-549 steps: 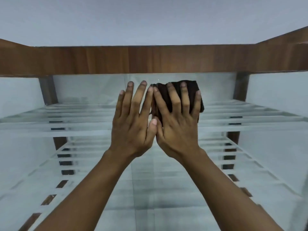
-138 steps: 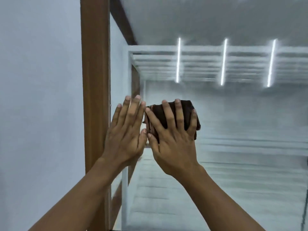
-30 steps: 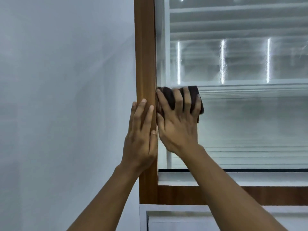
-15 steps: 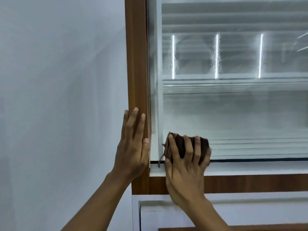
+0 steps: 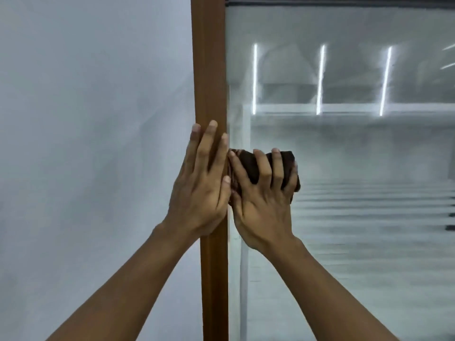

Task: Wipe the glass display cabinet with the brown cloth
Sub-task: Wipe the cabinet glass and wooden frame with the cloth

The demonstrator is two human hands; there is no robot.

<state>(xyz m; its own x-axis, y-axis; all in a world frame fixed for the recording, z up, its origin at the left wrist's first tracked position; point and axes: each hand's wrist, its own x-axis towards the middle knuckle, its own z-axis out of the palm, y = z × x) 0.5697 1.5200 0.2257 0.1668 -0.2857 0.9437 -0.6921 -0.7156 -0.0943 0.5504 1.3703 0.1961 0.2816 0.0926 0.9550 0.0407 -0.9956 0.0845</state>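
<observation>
The glass display cabinet fills the right of the view, its front pane (image 5: 344,242) set in a brown wooden upright (image 5: 209,70). A bunched brown cloth (image 5: 248,166) is against the glass right beside that upright. My right hand (image 5: 261,195) presses it there with fingers curled over it, so most of the cloth is hidden. My left hand (image 5: 202,185) lies flat on the wooden upright, fingers straight and pointing up, thumb touching the cloth's left edge.
A plain pale wall (image 5: 93,156) takes up everything left of the upright. Behind the glass are white shelves (image 5: 369,109) and three bright vertical light reflections (image 5: 320,80). A dark strip runs along the pane's top edge (image 5: 344,2).
Half a second ago the cloth was low at the pane's bottom corner; my right hand has moved it up the glass along the upright. My left hand slid up the wooden upright too.
</observation>
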